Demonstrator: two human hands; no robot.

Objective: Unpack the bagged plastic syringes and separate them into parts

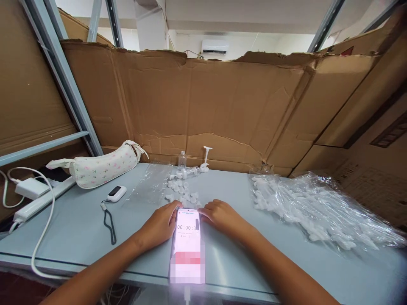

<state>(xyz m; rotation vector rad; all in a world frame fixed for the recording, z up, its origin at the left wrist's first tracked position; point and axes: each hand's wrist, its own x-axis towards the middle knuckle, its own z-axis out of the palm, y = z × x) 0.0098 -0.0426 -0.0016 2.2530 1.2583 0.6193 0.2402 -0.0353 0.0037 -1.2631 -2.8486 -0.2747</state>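
A: Where was the phone (188,237)?

B: Middle of the near edge of the worktop (76,233), screen lit, timer digits showing, white cable (187,294) at its near end.

A: Hands?

B: Left hand (160,222) half-curled against the phone's far left corner, right hand (220,217) bent in at the far right one. Both touched it; gripping or just resting, couldn't tell.

A: Doing that well meant?

B: Probably a light hold on the edges, fingers off the glass, cable slack.

A: Materials?

B: Phone slim, glossy, oblong. Just beyond: small white pieces (182,186), roundish, plastic-looking. Past those, a clear cylinder (190,172) on its side and a T-ended white stick (206,156), upright. Right: crinkly see-through bag (318,212) of whitish parts. Far left: soft floral pouch (104,169). Worktop smooth, grey-blue.
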